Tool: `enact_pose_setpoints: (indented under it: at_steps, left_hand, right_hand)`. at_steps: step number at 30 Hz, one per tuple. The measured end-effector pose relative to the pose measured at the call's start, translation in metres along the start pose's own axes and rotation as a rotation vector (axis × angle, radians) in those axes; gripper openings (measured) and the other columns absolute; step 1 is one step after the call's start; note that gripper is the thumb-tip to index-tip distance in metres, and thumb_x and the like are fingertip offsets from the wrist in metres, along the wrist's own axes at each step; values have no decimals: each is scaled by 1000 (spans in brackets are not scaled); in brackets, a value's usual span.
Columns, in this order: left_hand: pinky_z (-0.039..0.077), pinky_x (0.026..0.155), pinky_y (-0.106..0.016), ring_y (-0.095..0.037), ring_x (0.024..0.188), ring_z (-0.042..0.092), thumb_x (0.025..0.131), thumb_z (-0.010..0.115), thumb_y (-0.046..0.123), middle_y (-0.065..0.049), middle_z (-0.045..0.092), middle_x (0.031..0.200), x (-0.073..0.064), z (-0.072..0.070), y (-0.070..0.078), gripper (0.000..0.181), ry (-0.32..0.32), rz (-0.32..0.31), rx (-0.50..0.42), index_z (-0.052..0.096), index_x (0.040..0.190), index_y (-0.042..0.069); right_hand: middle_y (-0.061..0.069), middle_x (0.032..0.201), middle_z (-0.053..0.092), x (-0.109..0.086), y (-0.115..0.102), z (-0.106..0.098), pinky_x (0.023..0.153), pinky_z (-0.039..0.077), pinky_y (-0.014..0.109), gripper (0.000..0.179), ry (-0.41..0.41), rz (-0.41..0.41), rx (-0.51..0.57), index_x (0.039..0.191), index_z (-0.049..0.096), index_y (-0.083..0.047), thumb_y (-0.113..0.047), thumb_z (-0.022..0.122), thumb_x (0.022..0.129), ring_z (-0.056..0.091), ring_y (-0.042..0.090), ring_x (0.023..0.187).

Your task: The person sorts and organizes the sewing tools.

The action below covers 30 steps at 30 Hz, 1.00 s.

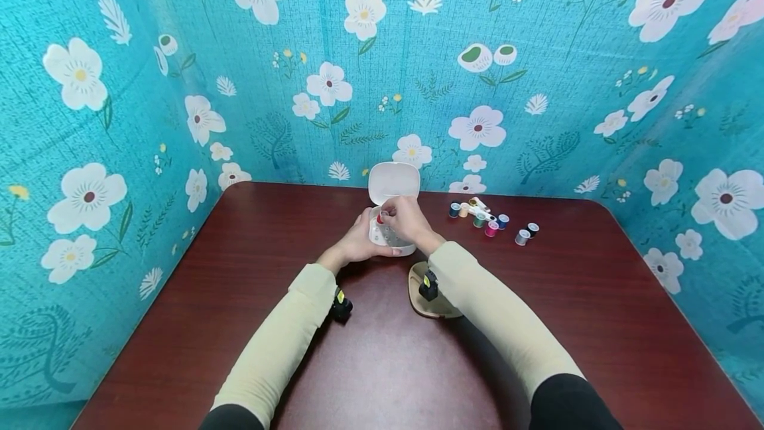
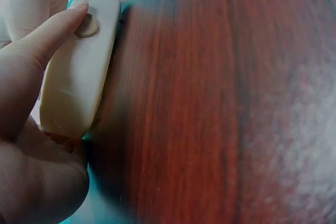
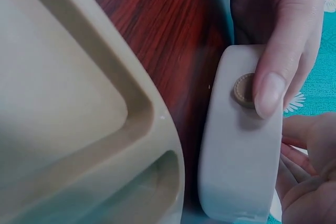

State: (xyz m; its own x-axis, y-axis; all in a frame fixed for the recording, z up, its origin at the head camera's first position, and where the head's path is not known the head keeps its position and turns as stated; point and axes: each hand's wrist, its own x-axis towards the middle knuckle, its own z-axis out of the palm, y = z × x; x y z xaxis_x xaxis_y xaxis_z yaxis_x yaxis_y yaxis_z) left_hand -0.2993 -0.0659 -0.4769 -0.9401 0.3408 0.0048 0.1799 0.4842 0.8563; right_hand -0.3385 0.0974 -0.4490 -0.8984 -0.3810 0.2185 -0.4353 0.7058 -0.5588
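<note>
A white box point(image 1: 406, 250) stands on the table with its lid point(image 1: 394, 181) raised at the back. My left hand point(image 1: 355, 241) grips its left side, the thumb along the front wall; in the left wrist view that thumb point(image 2: 50, 35) lies against the round brown button point(image 2: 87, 26). Over the box's inside, my right hand point(image 1: 407, 216) pinches a small red thread spool point(image 1: 380, 218). Small pieces too tiny to identify lie in the box. From the right wrist view the spool is hidden; only part of the right hand point(image 3: 310, 166) shows behind the box point(image 3: 241, 156).
A tan tray point(image 1: 418, 290) with moulded compartments lies beneath my right wrist, just in front of the box. To the right are several thread spools point(image 1: 491, 228), some white pieces point(image 1: 479, 208) among them. A flowered teal cloth point(image 1: 334, 131) hangs behind the table.
</note>
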Motion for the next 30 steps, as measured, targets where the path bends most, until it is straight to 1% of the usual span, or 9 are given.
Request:
enact_pose_setpoints:
  at_steps: [8, 16, 23, 30]
  left_hand:
    - [39, 108, -42, -30, 124, 49, 71, 95, 35, -21, 41, 144, -1, 0, 2, 109, 1, 1, 17, 28, 151, 6]
    - [38, 109, -42, -27, 124, 48, 70, 96, 37, -18, 39, 145, 1, 1, -2, 110, 7, -16, 37, 28, 151, 9]
    - [38, 110, -43, -27, 126, 47, 70, 96, 38, -17, 39, 146, 2, 2, -4, 112, 3, -10, 23, 26, 153, 9]
    - [37, 110, -41, -28, 127, 46, 69, 97, 34, -17, 38, 146, 2, 0, -4, 112, 7, -1, -24, 27, 153, 9]
  right_hand:
    - [11, 103, 76, 3, 1, 4, 84, 58, 37, 14, -16, 22, -22, 108, 78, -3, -7, 70, 97, 71, 23, 97]
    - [14, 104, 76, 4, 3, 7, 83, 58, 39, 16, -30, -7, -16, 110, 78, -3, -4, 69, 96, 72, 26, 98]
    - [14, 104, 76, 5, 4, 8, 82, 59, 38, 17, -29, -14, -22, 110, 78, -3, -4, 69, 96, 73, 25, 97]
    - [13, 105, 76, 7, 1, 8, 83, 58, 37, 16, -33, -12, -39, 109, 78, -3, -4, 69, 96, 72, 24, 99]
